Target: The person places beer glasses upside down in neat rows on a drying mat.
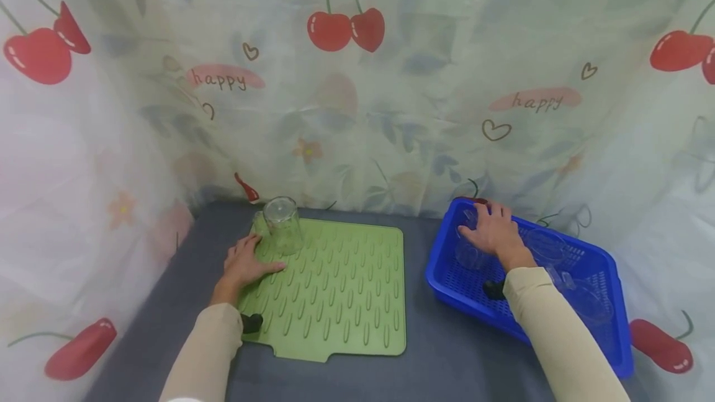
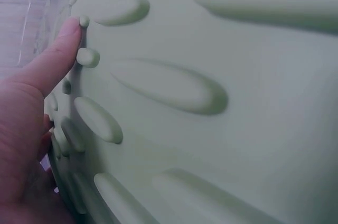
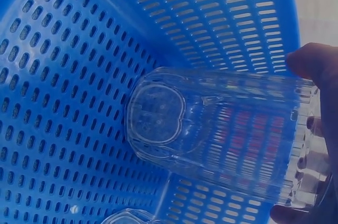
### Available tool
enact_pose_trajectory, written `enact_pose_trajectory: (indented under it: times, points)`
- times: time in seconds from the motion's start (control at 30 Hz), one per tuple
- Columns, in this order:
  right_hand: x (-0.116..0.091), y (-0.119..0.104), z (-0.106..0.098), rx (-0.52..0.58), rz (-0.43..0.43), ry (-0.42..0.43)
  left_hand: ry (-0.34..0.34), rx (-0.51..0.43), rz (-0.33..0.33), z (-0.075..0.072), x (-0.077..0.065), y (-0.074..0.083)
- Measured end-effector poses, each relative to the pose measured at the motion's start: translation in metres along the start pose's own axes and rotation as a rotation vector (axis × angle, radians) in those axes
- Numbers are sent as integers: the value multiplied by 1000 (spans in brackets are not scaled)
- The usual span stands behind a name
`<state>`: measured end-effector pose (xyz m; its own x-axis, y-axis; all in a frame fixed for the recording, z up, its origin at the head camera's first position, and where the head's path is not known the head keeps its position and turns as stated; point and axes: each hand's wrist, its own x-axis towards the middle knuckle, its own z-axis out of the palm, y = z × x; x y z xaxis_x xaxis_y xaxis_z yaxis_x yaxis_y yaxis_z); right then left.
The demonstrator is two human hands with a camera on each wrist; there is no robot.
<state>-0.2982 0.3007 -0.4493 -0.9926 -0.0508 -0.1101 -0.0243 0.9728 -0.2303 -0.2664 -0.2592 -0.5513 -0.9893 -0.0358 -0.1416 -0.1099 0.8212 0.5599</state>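
Note:
My left hand [image 1: 244,262] rests at the left edge of a green ribbed mat [image 1: 346,290], thumb and fingers spread. Just beyond its fingers, a clear glass mug [image 1: 283,228] stands upside down on the mat's back left corner. On the right, my right hand [image 1: 494,231] reaches down into a blue plastic basket [image 1: 447,293]. Its thumb and fingers straddle the end of a clear glass cup [image 3: 211,134], seen close in the right wrist view. The cup's thick base points toward the perforated basket floor. Part of the right fingers shows through the glass.
More clear glassware [image 1: 586,299] lies in the right part of the basket. Mat and basket sit side by side on a dark grey tabletop [image 1: 424,352]. A cherry-printed curtain [image 1: 363,141] hangs behind the table and along both sides.

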Motion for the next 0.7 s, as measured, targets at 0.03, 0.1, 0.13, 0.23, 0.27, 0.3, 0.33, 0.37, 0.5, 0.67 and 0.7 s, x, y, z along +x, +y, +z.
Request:
enact_pose_trajectory:
  times: [0.03, 0.1, 0.13, 0.23, 0.27, 0.3, 0.33, 0.37, 0.5, 0.67, 0.7]
  points:
    - [0, 0, 0, -2, 1, -1, 0, 0, 0, 0, 0, 0]
    - [1, 0, 0, -1, 3, -2, 0, -2, -2, -1, 0, 0]
    - [1, -1, 0, -1, 4, -1, -1, -2, -3, -1, 0, 0]
    - [0, -1, 2, 0, 9, 10, -2, -3, -3, -1, 0, -1]
    - [0, -1, 3, 3, 8, 15, -2, -3, -3, 0, 0, -1]
    - [0, -1, 3, 5, 9, 20, -3, -4, -3, 0, 0, -1]
    - [-1, -1, 4, 4, 7, 24, -3, -5, -3, 0, 0, -1]
    - [-1, -1, 4, 6, 9, 27, -3, -6, -4, 0, 0, -1]
    - [-2, -2, 3, 4, 5, 24, -3, -3, -3, 0, 0, -1]
    - [-2, -4, 2, 10, 0, 23, 0, 5, -2, 0, 1, -1]
    - [-2, -4, 3, 15, 3, 23, 1, 6, -2, 1, 1, -1]
